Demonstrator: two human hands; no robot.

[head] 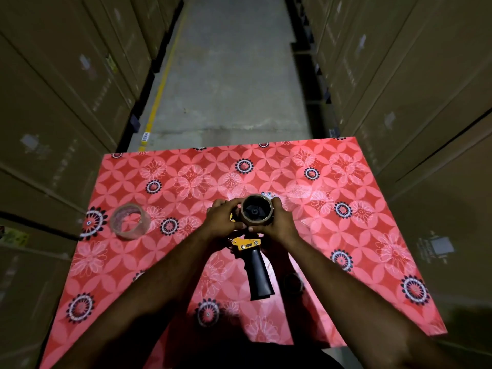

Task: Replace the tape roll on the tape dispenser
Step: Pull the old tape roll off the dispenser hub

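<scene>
Both hands, left (223, 220) and right (280, 222), clasp the core (256, 212) on the dispenser (255, 265). A clear roll (129, 221) lies apart on the table (332, 235), left of them.

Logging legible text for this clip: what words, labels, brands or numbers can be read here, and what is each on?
None can be read.
Labels on the cardboard boxes left and right: white patches, too blurred.
Printing down the box faces: faint, unreadable.
White tag on the floor by the yellow line: dark marks, too small.
Tape dispenser, the brown roll on it and the clear tape roll: no text visible.
</scene>
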